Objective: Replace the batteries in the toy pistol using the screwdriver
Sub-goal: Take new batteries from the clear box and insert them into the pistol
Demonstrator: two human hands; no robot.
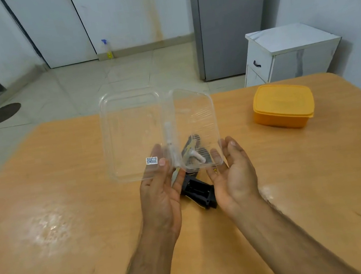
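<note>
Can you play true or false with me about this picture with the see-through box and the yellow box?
1. Both hands hold up the clear box. True.
2. The yellow box has its lid off. False: its lid is on.
3. The black toy pistol lies on the table under the hands. True.
4. The left hand is holding a screwdriver. False: its fingers hold the clear box.
5. The yellow box sits left of the clear box. False: it sits to the right.
</note>
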